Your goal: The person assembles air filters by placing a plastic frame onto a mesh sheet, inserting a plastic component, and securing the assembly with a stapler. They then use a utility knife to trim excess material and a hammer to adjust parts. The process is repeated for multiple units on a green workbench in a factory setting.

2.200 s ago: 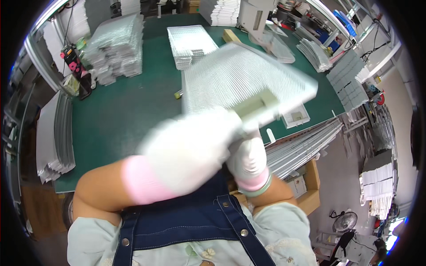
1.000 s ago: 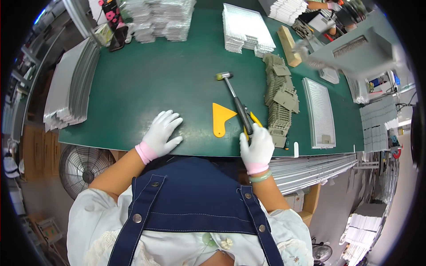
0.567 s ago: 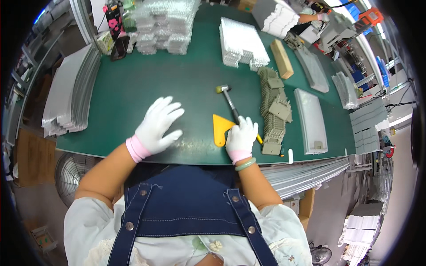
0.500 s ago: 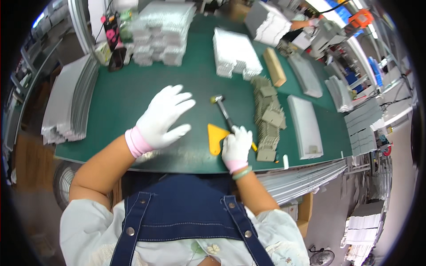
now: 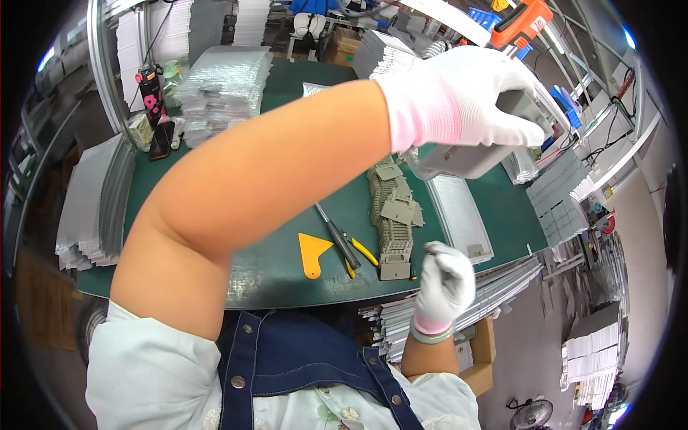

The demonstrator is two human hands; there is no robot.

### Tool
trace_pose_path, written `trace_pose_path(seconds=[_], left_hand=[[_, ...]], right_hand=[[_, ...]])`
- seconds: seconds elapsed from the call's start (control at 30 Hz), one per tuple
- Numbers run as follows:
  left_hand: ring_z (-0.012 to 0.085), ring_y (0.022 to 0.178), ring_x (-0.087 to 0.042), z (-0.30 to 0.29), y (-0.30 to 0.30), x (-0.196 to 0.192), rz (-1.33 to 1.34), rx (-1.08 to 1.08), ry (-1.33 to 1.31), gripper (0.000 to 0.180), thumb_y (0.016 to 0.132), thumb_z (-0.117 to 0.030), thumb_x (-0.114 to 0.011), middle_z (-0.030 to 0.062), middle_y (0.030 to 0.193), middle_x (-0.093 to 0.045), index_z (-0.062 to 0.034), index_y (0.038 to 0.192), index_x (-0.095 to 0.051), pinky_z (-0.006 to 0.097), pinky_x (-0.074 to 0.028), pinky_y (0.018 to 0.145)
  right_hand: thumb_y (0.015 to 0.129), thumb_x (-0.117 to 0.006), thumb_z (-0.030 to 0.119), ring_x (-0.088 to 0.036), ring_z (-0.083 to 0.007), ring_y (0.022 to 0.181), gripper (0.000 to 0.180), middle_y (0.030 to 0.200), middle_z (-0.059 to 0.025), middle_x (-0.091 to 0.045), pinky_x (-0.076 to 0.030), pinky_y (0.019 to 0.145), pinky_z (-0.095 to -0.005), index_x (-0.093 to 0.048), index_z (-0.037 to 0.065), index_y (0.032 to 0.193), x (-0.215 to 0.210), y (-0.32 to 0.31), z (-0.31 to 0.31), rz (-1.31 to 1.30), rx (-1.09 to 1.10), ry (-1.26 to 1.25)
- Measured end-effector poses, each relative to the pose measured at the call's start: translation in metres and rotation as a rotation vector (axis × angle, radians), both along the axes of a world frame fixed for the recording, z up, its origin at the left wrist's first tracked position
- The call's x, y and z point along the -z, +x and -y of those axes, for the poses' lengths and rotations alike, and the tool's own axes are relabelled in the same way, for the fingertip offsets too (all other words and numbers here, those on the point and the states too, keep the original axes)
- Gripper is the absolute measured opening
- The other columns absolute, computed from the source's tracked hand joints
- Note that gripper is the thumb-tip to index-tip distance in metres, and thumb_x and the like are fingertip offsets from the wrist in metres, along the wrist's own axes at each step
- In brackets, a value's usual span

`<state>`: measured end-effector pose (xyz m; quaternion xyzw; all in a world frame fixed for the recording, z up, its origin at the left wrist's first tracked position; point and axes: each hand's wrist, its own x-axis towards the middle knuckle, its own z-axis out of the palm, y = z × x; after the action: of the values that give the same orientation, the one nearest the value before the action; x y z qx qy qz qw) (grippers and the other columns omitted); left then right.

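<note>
My left arm reaches across the table to the far right. My left hand point(image 5: 473, 97), in a white glove with a pink cuff, is closed on a grey box-shaped housing point(image 5: 462, 163), partly hidden by the fingers. Near the front edge, my gloved right hand point(image 5: 446, 283) is raised with curled fingers; anything inside them is hidden. Left of it runs a row of overlapping grey-green plates point(image 5: 396, 215). Beside the row lie yellow-handled pliers point(image 5: 365, 252), a hammer point(image 5: 338, 238) whose head my left arm covers, and a yellow scraper point(image 5: 313, 254).
A long pale panel point(image 5: 462, 215) lies right of the plates. Wrapped stacks point(image 5: 222, 89) and grey sheets point(image 5: 93, 204) stand at left, near a phone point(image 5: 162, 140). An orange power tool point(image 5: 522, 27) hangs at upper right. Long strips point(image 5: 494, 290) jut below the table edge point(image 5: 344, 297).
My left hand has moved from the table's left to the far right and now grips the grey housing. My right hand has left the hammer and moved right. The view has shifted.
</note>
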<state>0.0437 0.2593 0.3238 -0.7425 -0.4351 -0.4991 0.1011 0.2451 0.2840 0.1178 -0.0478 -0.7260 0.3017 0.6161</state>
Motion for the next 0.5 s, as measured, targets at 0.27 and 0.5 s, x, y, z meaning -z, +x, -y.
trace_pose_path(seconds=[0.27, 0.5], left_hand=[[0.0325, 0.124, -0.057, 0.019, -0.009, 0.129, 0.067, 0.05, -0.133, 0.074, 0.077, -0.014, -0.08, 0.0191, 0.132, -0.058, 0.0018, 0.14, -0.045, 0.04, -0.046, 0.105], [0.0395, 0.119, -0.058, 0.035, -0.007, 0.18, 0.075, -0.031, -0.103, 0.079, 0.072, -0.013, -0.085, 0.0217, 0.139, -0.053, -0.0041, 0.14, -0.045, 0.044, -0.047, 0.102]], right_hand=[[0.086, -0.066, -0.013, -0.069, -0.0255, 0.096, 0.021, 0.104, -0.0203, -0.07, -0.055, 0.089, -0.0346, -0.066, -0.006, 0.106, -0.056, -0.007, -0.007, -0.079, 0.095, 0.016], [0.074, -0.067, -0.013, -0.07, -0.0359, 0.082, 0.031, 0.091, -0.0154, -0.07, -0.056, 0.073, -0.0392, -0.065, 0.001, 0.101, -0.046, -0.034, -0.033, 0.325, 0.14, 0.495]])
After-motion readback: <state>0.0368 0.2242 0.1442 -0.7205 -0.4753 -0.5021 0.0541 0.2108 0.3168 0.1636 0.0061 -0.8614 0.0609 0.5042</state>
